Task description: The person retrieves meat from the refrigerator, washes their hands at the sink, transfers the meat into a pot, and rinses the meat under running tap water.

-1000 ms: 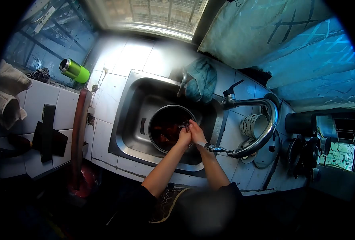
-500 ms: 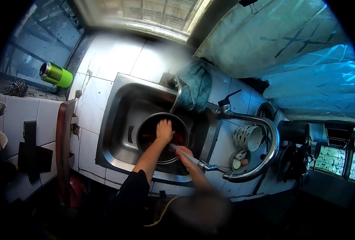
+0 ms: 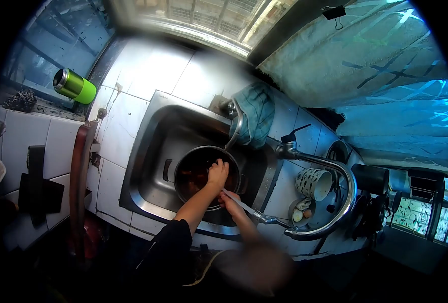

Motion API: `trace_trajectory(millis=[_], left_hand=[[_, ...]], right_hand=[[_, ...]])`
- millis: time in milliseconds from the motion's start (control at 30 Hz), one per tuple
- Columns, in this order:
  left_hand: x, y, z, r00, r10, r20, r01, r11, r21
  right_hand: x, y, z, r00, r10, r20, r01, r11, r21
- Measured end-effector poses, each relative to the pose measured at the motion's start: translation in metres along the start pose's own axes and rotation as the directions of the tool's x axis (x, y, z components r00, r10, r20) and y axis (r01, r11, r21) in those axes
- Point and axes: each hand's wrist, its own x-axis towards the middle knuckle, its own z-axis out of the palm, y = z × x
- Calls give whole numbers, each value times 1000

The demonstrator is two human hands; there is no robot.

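Note:
A dark cooking pot with brownish-red contents stands in the steel sink. My left hand is inside it, over its right half, fingers bent downward. What those fingers hold, if anything, is hidden. At the pot's near right rim, my right hand is closed around the end of a pale faucet hose. This hose joins the curved chrome faucet at the right of the sink. My left wrist partly covers the hose's tip, and I cannot make out flowing water.
A green cloth hangs on a metal rack at the sink's back edge. Stacked patterned bowls and a small bowl with egg-like pieces are right of the sink. A green bottle stands on the left ledge.
My left hand has shifted to the right within the pot, and its outspread fingers have bent. My right hand stays on the hose. The whole view has tilted slightly.

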Motion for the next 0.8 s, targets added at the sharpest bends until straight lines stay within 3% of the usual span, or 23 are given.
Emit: trace_trajectory(millis=[67, 100, 133, 167, 233, 300, 333, 367, 400, 433, 567, 633, 733, 800], left_hand=[[-10, -3, -10, 998, 37, 44, -37, 999, 16], [-19, -5, -25, 1000, -6, -12, 4, 984, -175], [-29, -7, -39, 997, -56, -58, 32, 933, -360], [-38, -8, -47, 996, -58, -63, 32, 937, -349], [-57, -10, -62, 962, -259, 85, 239, 652, -720], [-74, -11, -56, 928, -317, 197, 326, 431, -841], [-85, -12, -57, 892, -265, 365, 415, 162, -895], [-96, -13, -59, 847, -164, 506, 493, -114, -862], [-108, -8, -73, 862, -176, 476, 447, -182, -876], [-113, -6, -76, 866, -178, 467, 439, -173, -881], [-124, -8, -86, 862, -173, 477, 420, -283, -862], [-123, -8, -87, 819, -193, 541, 349, -582, -735], [-126, -11, -89, 795, -157, 586, 347, -676, -651], [-128, -13, -84, 785, -121, 607, 311, -771, -556]], right_hand=[[8, 10, -2, 998, -20, -57, 20, 1000, -6], [12, 12, -2, 998, -29, -52, 29, 1000, -6], [15, 13, 0, 975, -134, -178, 125, 990, -61], [17, 14, 2, 926, -238, -294, 211, 970, -122], [29, 10, 9, 917, -304, -258, 329, 942, 62], [32, -2, 17, 902, -368, -226, 399, 910, 113], [25, -10, 23, 885, -384, -264, 417, 905, 82], [32, -11, 24, 929, -324, -180, 363, 890, 275], [31, -18, 21, 959, -267, -97, 284, 900, 332], [27, -25, 19, 978, -210, -9, 197, 904, 380], [6, -33, 23, 966, -256, 28, 192, 787, 586], [-1, -30, 28, 942, -332, -50, 290, 729, 620], [-9, -25, 26, 895, -447, -6, 382, 757, 530], [-13, -27, 19, 909, -415, -44, 377, 770, 515]])
